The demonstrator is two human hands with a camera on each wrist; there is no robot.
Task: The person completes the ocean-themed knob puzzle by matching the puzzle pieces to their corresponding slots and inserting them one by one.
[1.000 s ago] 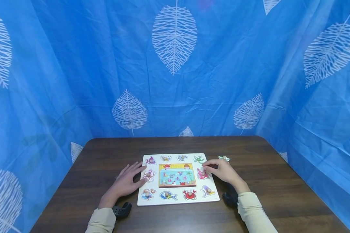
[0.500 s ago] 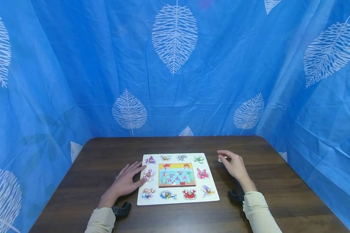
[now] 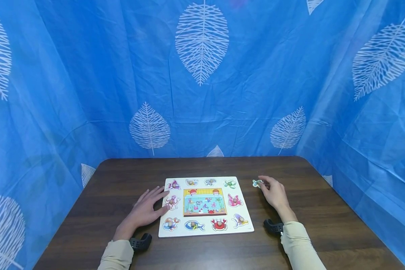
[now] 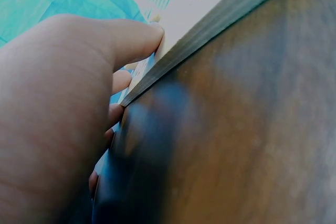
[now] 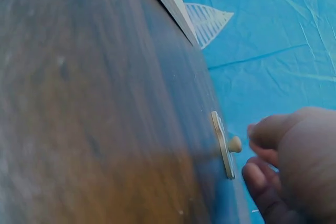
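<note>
A white puzzle board (image 3: 246, 227) lies on the table with knobbed sea-animal pieces set in it and an aquarium picture in the middle. At its left edge rests my left hand (image 3: 146, 210), fingers spread, fingertips over the border beside the octopus piece (image 3: 172, 202). In the left wrist view the thumb (image 4: 139, 39) touches the board's edge. To the right of the board is a loose turtle-like puzzle piece (image 3: 256, 183) with a wooden knob (image 5: 235, 144). My right hand (image 3: 274, 193) is right beside it, thumb and fingers parted and a small gap from the knob.
On the board, the top right spot shows a green turtle picture (image 3: 230, 184) without a knob. Below it sits the pink starfish-like piece (image 3: 235, 200). A dark wooden table (image 3: 202, 255) carries everything, with a blue leaf-print curtain (image 3: 202, 112) hanging around its far and side edges.
My right hand has left the pink piece on the board and moved right to the loose turtle-like piece. The left hand stays in place on the board's edge.
</note>
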